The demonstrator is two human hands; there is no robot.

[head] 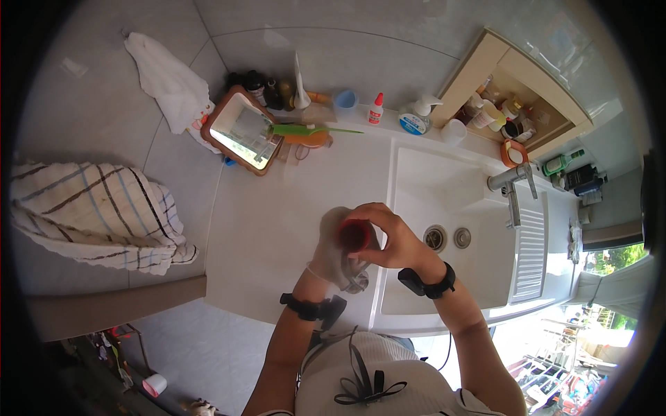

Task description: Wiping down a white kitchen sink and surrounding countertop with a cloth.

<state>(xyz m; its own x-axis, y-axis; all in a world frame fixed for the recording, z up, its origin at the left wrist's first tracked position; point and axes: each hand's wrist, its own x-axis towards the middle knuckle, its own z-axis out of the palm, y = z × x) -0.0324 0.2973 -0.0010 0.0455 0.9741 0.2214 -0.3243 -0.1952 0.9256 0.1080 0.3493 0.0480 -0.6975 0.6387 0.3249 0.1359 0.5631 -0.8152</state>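
My right hand (391,236) curls its thumb and fingers around a red, round, cup-like object (354,236) with a dark inside. It is held over the counter, just left of the sink's edge. My left hand (323,260) is close against it, at its left and underneath. A grey, see-through material (332,221), like thin film or cloth, covers most of that hand and hides its fingers. A crumpled, shiny part of it (356,281) hangs below the red object. Whether the left fingers grip anything is not visible.
A white sink (432,171) with a metal faucet (512,187) lies right of the hands. Along the back stand a framed mirror (244,130), blue cup (345,101), red-capped bottle (375,109), pump bottle (416,117) and white cup (453,132). A striped towel (99,213) hangs left.
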